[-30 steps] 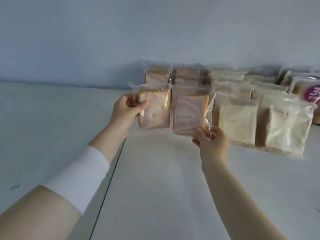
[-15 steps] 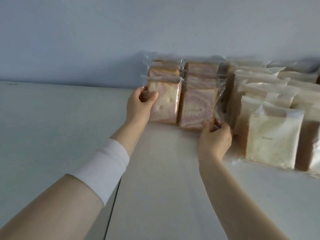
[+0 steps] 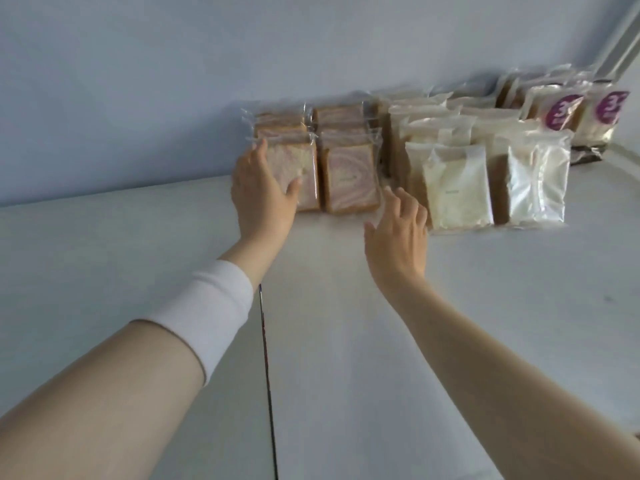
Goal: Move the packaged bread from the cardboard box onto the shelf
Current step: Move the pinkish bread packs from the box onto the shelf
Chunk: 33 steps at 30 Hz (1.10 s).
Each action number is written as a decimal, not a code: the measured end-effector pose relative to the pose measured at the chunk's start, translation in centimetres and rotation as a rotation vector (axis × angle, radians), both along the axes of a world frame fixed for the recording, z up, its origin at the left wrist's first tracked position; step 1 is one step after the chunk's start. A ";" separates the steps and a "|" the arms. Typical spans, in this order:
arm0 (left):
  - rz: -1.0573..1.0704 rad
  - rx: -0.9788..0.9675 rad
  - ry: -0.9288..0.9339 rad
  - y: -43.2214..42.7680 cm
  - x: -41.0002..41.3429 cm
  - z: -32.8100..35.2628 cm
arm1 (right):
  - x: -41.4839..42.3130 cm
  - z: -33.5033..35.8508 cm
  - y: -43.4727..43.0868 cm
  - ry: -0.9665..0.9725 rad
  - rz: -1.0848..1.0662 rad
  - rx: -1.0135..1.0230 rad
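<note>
Flat white shelf surface [image 3: 346, 375] fills the lower frame; pale blue wall [image 3: 173, 81] above it. Clear-wrapped bread packs stand upright in rows, upper centre to upper right: cream-white loaves [image 3: 457, 192]; purple-round-labelled packs [image 3: 562, 112] at far right (print illegible); pink-marbled slices at the rows' left end. Left hand [image 3: 261, 192]: fingers straight, flat against the front left marbled pack [image 3: 306, 168], thumb touching its face. Right hand [image 3: 398, 230]: fingers spread, holding nothing, just below the neighbouring marbled pack [image 3: 349, 178]. White sleeve band [image 3: 211, 306] on left forearm; thin dark seam [image 3: 266, 358] in the shelf.
</note>
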<state>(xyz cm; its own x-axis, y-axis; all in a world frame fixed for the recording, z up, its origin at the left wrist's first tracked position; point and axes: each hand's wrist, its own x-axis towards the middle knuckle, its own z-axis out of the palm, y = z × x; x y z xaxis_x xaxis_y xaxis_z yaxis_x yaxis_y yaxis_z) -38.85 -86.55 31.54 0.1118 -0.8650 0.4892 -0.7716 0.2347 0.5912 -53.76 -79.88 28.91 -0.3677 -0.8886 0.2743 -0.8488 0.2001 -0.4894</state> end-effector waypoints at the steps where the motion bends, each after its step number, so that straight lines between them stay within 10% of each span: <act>1: -0.078 -0.061 -0.166 1.3 -0.8 0.8 | -0.8 0.4 1.5 0.057 0.027 0.007; 9: -0.633 -0.034 -0.926 13.3 -17.9 2.4 | -14.9 2.3 15.9 0.246 -0.172 0.245; 23: -1.211 0.078 -1.138 43.9 -57.0 -9.8 | -46.4 -8.4 54.3 -0.004 -0.762 0.704; 33: -1.520 0.250 -1.164 50.4 -76.7 -25.6 | -61.8 -22.4 61.3 -0.188 -0.931 0.972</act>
